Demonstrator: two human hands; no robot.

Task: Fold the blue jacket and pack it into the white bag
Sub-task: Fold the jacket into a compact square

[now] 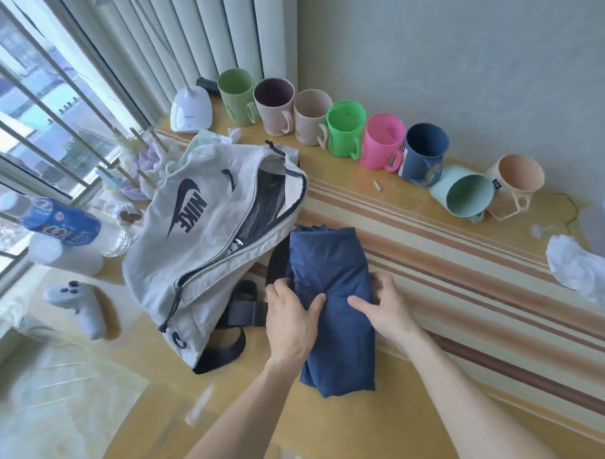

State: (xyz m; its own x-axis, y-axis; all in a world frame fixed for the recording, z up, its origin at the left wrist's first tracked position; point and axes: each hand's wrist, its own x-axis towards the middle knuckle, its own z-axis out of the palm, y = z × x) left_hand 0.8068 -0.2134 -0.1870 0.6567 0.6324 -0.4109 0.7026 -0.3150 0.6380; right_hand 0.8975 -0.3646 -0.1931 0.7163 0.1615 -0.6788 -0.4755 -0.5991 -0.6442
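The blue jacket [334, 264] lies folded into a narrow bundle on the table, just right of the white bag [194, 253]. The bag carries a black logo and its zip gapes open, showing a dark mesh lining. My left hand [291, 318] grips the bundle's left edge, thumb on top, a ring on one finger. My right hand [387, 308] holds the right edge, thumb pressed on the cloth. Both hands sit at the bundle's middle. A black strap [247, 309] of the bag runs under my left hand.
A row of several coloured mugs [344, 127] lines the wall, one teal mug [467, 197] tipped over. A white lamp base [191, 110], a plastic bottle [64, 224], a white game controller [77, 305] and crumpled tissue [577, 270] lie around. The window is at left.
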